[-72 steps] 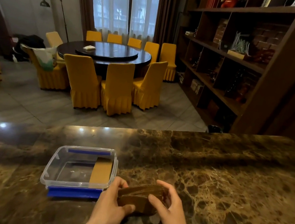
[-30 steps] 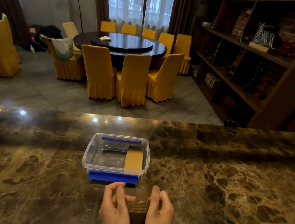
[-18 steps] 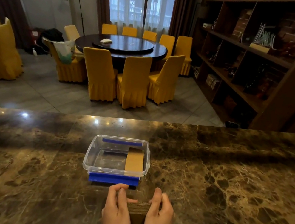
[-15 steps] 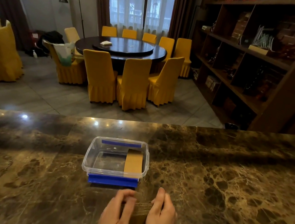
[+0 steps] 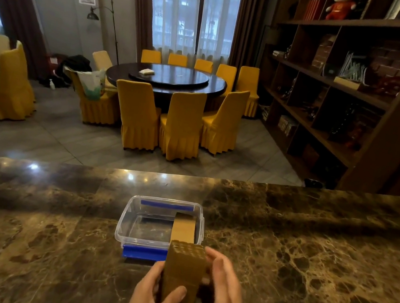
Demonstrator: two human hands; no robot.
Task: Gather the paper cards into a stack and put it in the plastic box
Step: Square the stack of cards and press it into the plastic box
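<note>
So the left hand (image 5: 154, 295) is gripping the card stack (image 5: 182, 274) low in the middle of the frame, thumb wrapped across its front, while the right hand (image 5: 223, 286) is steadying the other side with loosely curled fingers. Looks like the gathering part is done. The plastic box (image 5: 128, 219) is sitting open on the tabletop (image 5: 309, 250) just above it, already holding some cards (image 5: 184, 227) along its right side, so the stack probably wants the free left part. Nothing else is blocking the way.

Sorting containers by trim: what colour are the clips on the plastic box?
Blue, on a clear plastic box; the near clip shows best in the head view.
</note>
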